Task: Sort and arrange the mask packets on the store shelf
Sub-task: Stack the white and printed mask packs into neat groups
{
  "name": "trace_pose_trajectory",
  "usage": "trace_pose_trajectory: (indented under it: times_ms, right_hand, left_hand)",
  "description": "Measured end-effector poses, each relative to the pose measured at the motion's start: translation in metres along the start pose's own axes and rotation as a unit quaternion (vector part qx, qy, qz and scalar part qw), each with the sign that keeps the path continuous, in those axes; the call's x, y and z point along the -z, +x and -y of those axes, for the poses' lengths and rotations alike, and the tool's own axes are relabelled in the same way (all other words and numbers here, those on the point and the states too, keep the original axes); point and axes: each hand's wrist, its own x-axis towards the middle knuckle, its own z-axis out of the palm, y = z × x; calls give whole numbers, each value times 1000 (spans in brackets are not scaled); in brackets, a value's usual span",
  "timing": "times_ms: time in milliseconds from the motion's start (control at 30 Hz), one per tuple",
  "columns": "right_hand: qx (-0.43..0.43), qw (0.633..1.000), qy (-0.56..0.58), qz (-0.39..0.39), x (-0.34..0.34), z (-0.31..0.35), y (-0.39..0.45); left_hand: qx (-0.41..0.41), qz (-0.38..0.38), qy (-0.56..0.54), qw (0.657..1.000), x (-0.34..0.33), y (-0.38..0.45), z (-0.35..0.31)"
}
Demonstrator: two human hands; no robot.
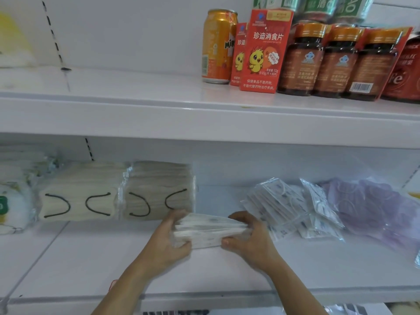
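A stack of white mask packets [208, 230] is held just above the lower shelf [91, 258]. My left hand [169, 241] grips its left end and my right hand [247, 237] grips its right end, thumbs curled underneath. Left of the stack stand two beige mask packs with black ear loops [77, 196] [159, 192], side by side. To the right lies a loose heap of white single mask packets [288, 205], and beyond it a pile of purple mask packets [372, 205].
On the upper shelf [136, 103] stand an orange can [217, 46], red boxes with a yellow chick [263, 53] and several brown bottles [329, 62]. More white packs [13, 201] sit at the far left of the lower shelf.
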Motion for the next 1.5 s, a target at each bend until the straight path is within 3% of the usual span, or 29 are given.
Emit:
trace_pose_trajectory:
  times_ms: [167,300,600,833,1067,1200,1500]
  right_hand:
    - [-4,1000,18,14,9,2,-2]
    - [-17,1000,15,11,9,-7,-8]
    - [-25,995,88,-34,0,0,-1]
    - [-27,999,36,-4,-10,5,-5]
    - [-20,999,38,-24,-2,5,-14]
    - [-13,996,40,-76,-1,3,-19]
    - [-9,996,55,-73,-13,3,-18]
  left_hand:
    - [-29,17,7,999,6,2,-5]
    - [-6,36,3,999,6,-5,5]
    - [-1,-66,-7,998,3,1,-1]
    - [27,-84,-59,994,-15,-3,-1]
    - [44,-104,-40,993,-13,-9,-5]
    - [56,-144,-4,988,-14,-13,1]
    - [52,-162,-83,982,-20,-11,-10]
